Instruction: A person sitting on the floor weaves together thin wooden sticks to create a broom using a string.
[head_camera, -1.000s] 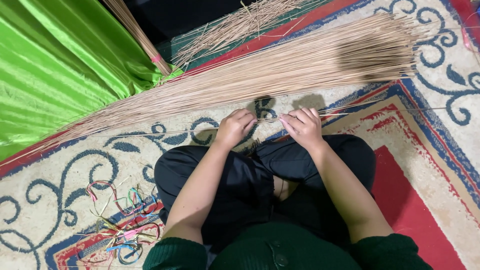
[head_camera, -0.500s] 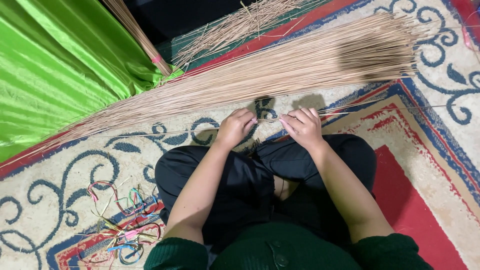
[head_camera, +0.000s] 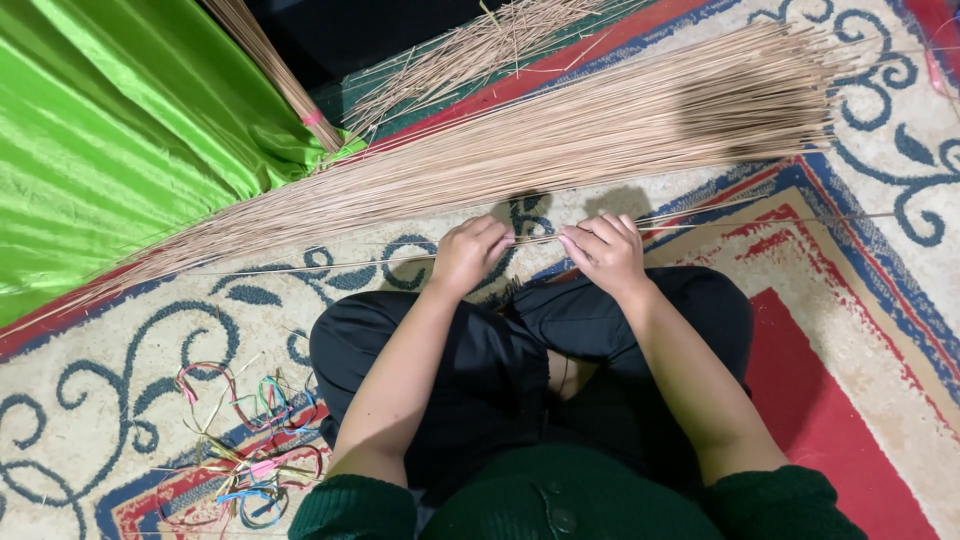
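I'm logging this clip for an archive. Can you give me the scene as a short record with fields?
setting: person sits cross-legged on a patterned carpet
left hand: pinches thin sticks
right hand: pinches the same sticks
ahead: big stick pile lying across the carpet
upper left: green cloth
lower left: coloured strips

Stick bundle tips cut off at left edge; fingertips prob. hidden.
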